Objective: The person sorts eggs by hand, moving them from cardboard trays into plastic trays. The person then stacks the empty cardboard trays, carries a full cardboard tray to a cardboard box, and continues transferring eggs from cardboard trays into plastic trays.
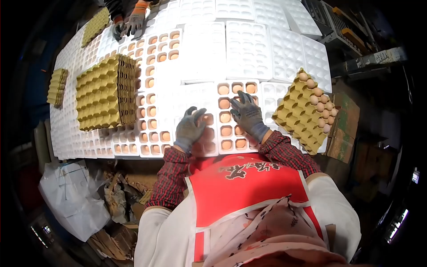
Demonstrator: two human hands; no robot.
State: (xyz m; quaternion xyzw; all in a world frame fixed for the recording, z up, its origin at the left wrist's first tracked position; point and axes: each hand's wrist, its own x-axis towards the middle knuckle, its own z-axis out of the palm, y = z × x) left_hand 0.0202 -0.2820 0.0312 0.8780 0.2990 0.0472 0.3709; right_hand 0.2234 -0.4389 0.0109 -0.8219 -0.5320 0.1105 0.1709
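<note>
My left hand [190, 129], in a grey glove, rests over the left foam egg tray, fingers apart. Beside its fingertips, brown eggs [207, 133] sit in that tray's cells. The gloved right hand [249, 116] is spread over the neighbouring white foam tray [230, 155], fingertips at the cells of its upper middle part. Brown eggs [226, 131] fill the visible cells there; the palm hides others. To the right of this hand lies a yellow pulp egg tray [293, 107], tilted, with several eggs [320, 100] along its far right side.
A stack of yellow pulp trays [104, 91] stands on the foam trays at left. Across the table are another person's gloved hands [137, 20]. Foam lids [249, 49] cover the back. A cardboard box [344, 127] sits right, a white plastic bag [75, 200] below left.
</note>
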